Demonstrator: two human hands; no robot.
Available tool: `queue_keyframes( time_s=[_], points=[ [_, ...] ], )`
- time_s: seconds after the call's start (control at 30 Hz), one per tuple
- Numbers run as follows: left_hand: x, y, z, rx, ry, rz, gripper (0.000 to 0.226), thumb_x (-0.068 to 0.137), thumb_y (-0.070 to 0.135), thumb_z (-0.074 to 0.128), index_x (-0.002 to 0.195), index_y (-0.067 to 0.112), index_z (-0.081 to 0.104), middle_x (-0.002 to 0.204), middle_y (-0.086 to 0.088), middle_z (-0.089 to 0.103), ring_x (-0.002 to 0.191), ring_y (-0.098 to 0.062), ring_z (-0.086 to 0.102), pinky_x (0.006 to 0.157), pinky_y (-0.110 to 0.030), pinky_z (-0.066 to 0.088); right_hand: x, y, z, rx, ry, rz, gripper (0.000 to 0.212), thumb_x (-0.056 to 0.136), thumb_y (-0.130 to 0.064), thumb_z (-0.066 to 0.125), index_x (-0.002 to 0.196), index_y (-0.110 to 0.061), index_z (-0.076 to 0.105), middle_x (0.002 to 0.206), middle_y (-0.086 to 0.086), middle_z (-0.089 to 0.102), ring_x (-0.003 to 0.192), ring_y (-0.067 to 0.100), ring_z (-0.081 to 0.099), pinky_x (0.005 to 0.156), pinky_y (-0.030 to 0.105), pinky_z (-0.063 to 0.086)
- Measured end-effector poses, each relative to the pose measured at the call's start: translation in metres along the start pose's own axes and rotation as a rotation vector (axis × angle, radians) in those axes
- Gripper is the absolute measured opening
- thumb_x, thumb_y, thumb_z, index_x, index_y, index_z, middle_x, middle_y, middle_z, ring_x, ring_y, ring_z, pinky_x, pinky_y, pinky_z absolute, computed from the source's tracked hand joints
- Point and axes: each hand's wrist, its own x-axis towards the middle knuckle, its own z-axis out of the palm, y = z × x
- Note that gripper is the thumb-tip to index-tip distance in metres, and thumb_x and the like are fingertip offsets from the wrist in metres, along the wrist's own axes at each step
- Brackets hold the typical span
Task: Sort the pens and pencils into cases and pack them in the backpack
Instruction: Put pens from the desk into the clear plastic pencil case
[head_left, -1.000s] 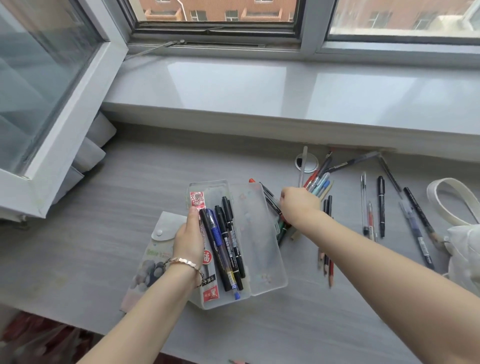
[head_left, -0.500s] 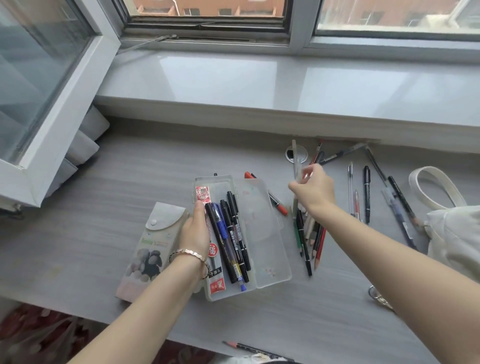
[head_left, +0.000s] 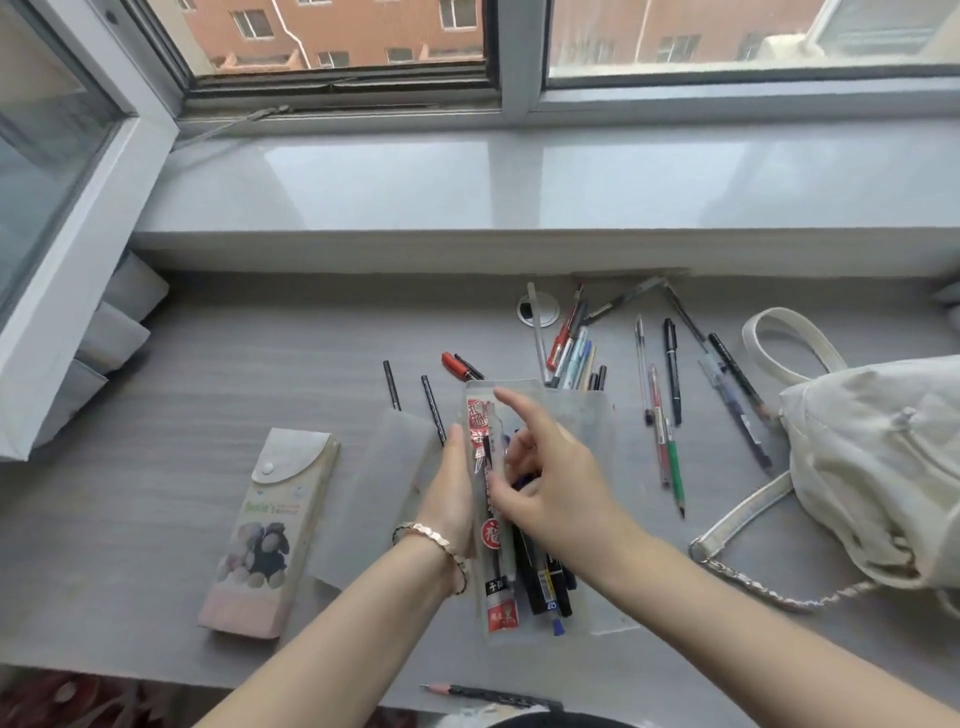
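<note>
Left hand (head_left: 451, 488) gripping left edge of clear case (head_left: 592, 415), right hand (head_left: 553, 483) fingers loosely spread, resting on pens (head_left: 540, 577) inside it

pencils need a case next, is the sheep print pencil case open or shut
Shut: the sheep print pencil case lies flat on the desk with its rounded snap flap folded down over the front.

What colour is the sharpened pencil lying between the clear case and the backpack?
The pencil is green, with a dark tip; the head view shows it best.

Home study nook: desk (head_left: 208, 364) under window (head_left: 337, 47), apt block outside.
</note>
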Motion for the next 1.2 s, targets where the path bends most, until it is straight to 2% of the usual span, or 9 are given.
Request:
queue_keyframes(
  time_s=[0.17,0.27,0.57,0.67,0.8,0.9,0.97,1.07,1.2],
  points=[
    [-0.003,-0.002,0.006,-0.047,-0.023,-0.008,0.069,0.089,0.064,0.021,0.075,0.014,0.066,0.074,-0.007,0.067,0.067,-0.018,0.065,0.064,-0.026,0.051,-0.024,0.013,0.003,-0.246,0.087,-0.191,0.053,0.079,-0.023,0.063,0.124,-0.034,0.037,0.089,-0.014,0.045,0.066,0.001,0.046,0.072,0.024,0.046],
    [-0.002,-0.002,0.008,-0.107,-0.102,-0.015,0.070,0.091,0.060,0.019,0.073,0.012,0.066,0.059,-0.005,0.071,0.052,-0.014,0.068,0.045,-0.018,0.050,-0.029,0.026,0.004,-0.533,0.199,-0.358,0.033,0.081,-0.029,0.051,0.113,-0.021,0.054,0.102,0.004,0.064,0.099,0.012,0.049,0.083,0.027,0.040],
    [-0.002,-0.001,0.003,-0.081,0.009,0.074,0.057,0.089,0.055,0.041,0.105,0.007,0.067,0.097,-0.015,0.072,0.087,-0.027,0.070,0.084,-0.040,0.054,-0.043,0.029,0.004,-0.489,0.114,-0.356,0.028,0.080,-0.033,0.052,0.090,-0.016,0.071,0.128,0.008,0.058,0.127,0.019,0.038,0.101,0.031,0.029],
    [-0.002,-0.001,0.000,0.039,0.092,0.150,0.048,0.090,0.053,0.042,0.098,0.014,0.068,0.099,-0.013,0.072,0.092,-0.030,0.068,0.092,-0.049,0.051,-0.036,0.026,-0.015,-0.291,0.237,-0.155,0.029,0.084,-0.031,0.054,0.104,-0.015,0.069,0.131,0.003,0.054,0.128,0.014,0.038,0.108,0.028,0.023],
    [-0.008,0.001,-0.002,0.243,0.134,0.249,0.046,0.093,0.047,0.037,0.090,0.012,0.066,0.086,-0.007,0.070,0.083,-0.023,0.067,0.086,-0.039,0.052,-0.021,0.050,-0.051,-0.032,0.230,0.493,0.046,0.091,-0.033,0.052,0.130,-0.008,0.049,0.137,0.006,0.047,0.130,0.020,0.040,0.109,0.029,0.027],
    [-0.009,-0.002,-0.004,0.322,0.182,0.269,0.048,0.092,0.050,0.034,0.093,0.012,0.063,0.084,-0.002,0.067,0.077,-0.014,0.063,0.072,-0.027,0.050,-0.022,0.057,-0.057,0.409,0.093,0.788,0.047,0.094,-0.044,0.042,0.106,-0.004,0.064,0.102,0.012,0.069,0.091,0.024,0.066,0.083,0.037,0.053],
    [-0.006,-0.004,-0.007,0.290,0.167,0.252,0.061,0.084,0.063,0.032,0.094,0.012,0.064,0.091,-0.010,0.070,0.084,-0.023,0.067,0.082,-0.037,0.053,-0.028,0.048,-0.061,0.562,0.118,0.712,0.040,0.094,-0.040,0.040,0.094,-0.010,0.068,0.089,0.008,0.074,0.077,0.019,0.069,0.069,0.028,0.054],
    [-0.009,-0.003,-0.005,0.199,0.116,0.222,0.088,0.055,0.086,0.026,0.097,0.020,0.066,0.104,-0.016,0.070,0.094,-0.030,0.068,0.090,-0.045,0.052,-0.036,0.030,-0.060,0.571,0.031,0.436,0.036,0.088,-0.042,0.041,0.091,-0.023,0.072,0.106,-0.002,0.071,0.098,0.009,0.065,0.087,0.027,0.049],
    [-0.016,0.001,0.003,-0.012,-0.151,0.099,0.075,0.076,0.072,0.026,0.105,0.017,0.068,0.099,-0.011,0.073,0.089,-0.023,0.071,0.076,-0.035,0.058,-0.045,0.022,-0.022,0.114,-0.173,0.116,0.027,0.090,-0.023,0.056,0.095,-0.050,0.061,0.140,-0.024,0.026,0.131,-0.011,0.022,0.109,0.011,0.016]
  ],
)
